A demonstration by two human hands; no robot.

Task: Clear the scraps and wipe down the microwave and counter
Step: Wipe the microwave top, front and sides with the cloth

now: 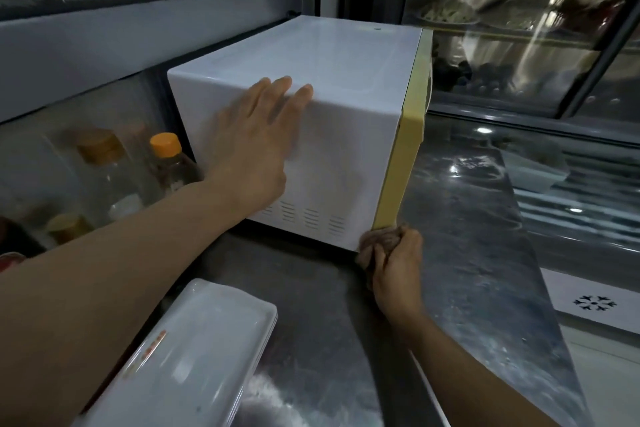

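A white microwave [332, 73] with a pale yellow front frame stands on the steel counter [460, 225], its side panel toward me. My left hand [252, 146] lies flat against that side panel, fingers straight and reaching up to the top edge. My right hand [394, 270] grips a bunched brown cloth [381, 239] and holds it against the microwave's lower front corner, where the yellow frame meets the counter.
A stack of white rectangular trays [194, 357] sits near me on the counter at the left. Bottles, one with an orange cap [166, 146], stand left of the microwave. A glass display case [519, 28] with food rises behind. A chest freezer lid [588, 302] lies at the right.
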